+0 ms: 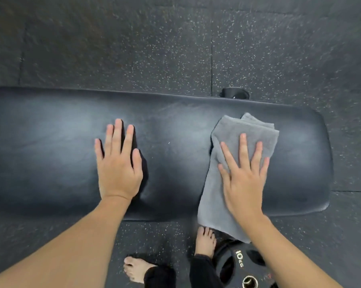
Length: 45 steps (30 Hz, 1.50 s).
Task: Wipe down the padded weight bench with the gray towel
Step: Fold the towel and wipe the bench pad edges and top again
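A black padded weight bench [50, 146] runs left to right across the view. A folded gray towel [223, 142] lies on its right part, its near end hanging over the front edge. My right hand [244, 177] presses flat on the towel with fingers spread, not gripping it. My left hand [119, 167] rests flat on the bare pad near the middle, fingers apart, holding nothing.
Dark speckled rubber floor [175, 48] surrounds the bench. A black 10 kg weight plate [239, 265] lies on the floor by my right foot [205, 240]. My left foot [136, 269] stands beside it. A black bench part [234, 92] pokes out behind the far edge.
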### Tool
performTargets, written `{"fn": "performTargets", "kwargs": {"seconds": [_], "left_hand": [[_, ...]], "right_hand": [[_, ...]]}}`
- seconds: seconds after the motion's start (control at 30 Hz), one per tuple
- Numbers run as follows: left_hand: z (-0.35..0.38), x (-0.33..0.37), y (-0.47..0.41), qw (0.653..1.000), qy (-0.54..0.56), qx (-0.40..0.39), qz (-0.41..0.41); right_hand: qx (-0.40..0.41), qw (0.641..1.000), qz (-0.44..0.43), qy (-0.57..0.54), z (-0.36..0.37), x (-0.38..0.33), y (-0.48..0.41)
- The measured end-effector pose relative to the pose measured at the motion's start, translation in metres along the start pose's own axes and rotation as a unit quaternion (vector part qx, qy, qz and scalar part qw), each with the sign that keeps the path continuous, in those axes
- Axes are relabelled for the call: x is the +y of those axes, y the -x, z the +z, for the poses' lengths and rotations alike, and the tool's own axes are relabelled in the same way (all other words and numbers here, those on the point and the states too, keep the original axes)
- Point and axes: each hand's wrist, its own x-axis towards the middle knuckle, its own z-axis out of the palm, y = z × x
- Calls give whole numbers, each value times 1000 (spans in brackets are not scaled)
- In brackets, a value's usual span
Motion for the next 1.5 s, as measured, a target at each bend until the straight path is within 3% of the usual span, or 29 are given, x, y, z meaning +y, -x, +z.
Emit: {"fn": "performTargets", "kwargs": {"seconds": [0.23, 0.6, 0.7, 0.8, 0.9, 1.03, 1.13, 1.23, 1.37, 1.5], "left_hand": [[1, -5, 0, 1000, -17, -3, 5], [5, -4, 0, 1000, -4, -9, 10], [5, -5, 1, 1000, 17, -6, 10], [-3, -11, -3, 990, 137, 1, 19], [-21, -60, -5, 979, 196, 9, 50], [-49, -183, -23, 997, 70, 4, -35], [-58, -238, -28, 999, -20, -32, -2], [-53, -243, -26, 1000, -21, -19, 14], [-50, -247, -24, 1000, 14, 16, 17], [-51, -247, -27, 999, 28, 23, 21]], "right_hand": [[6, 1000, 3, -27, 6, -60, -136], [20, 998, 54, -29, 2, -36, -86], [20, 998, 50, -28, 7, -63, -88], [15, 1000, -17, -16, 19, -126, -100], [9, 997, -70, -10, 34, -185, -116], [3, 998, -63, -6, 43, -202, -56], [-17, 995, -96, 28, 55, -218, 43], [-49, 988, -131, 61, 61, -226, 75], [-67, 988, -137, 31, 54, -245, 10], [-52, 995, -86, -13, 52, -289, -109]]}}
